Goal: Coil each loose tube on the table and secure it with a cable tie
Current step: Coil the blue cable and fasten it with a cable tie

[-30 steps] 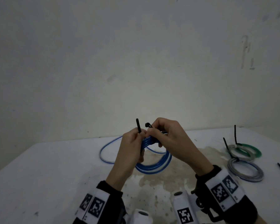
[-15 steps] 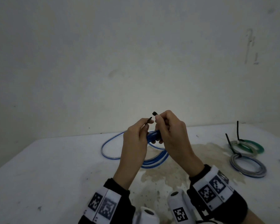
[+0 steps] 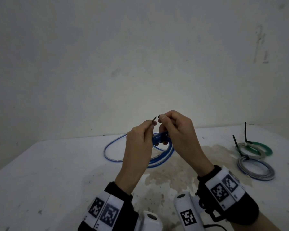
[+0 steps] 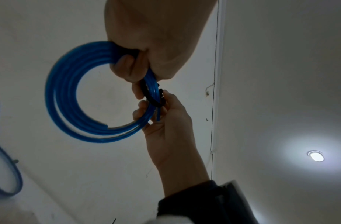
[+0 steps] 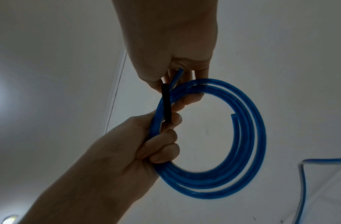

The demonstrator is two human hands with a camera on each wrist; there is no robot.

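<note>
Both hands are up at mid-frame, fingers curled: the left hand pinches the cable tie tail, the right hand pinches its head, lower fingers clamping the blue coil just beneath. Tip and head sit just apart, so a missed slot or slackened grip could spring the loops. Beyond, a loose blue tube lies on the desk.
</note>
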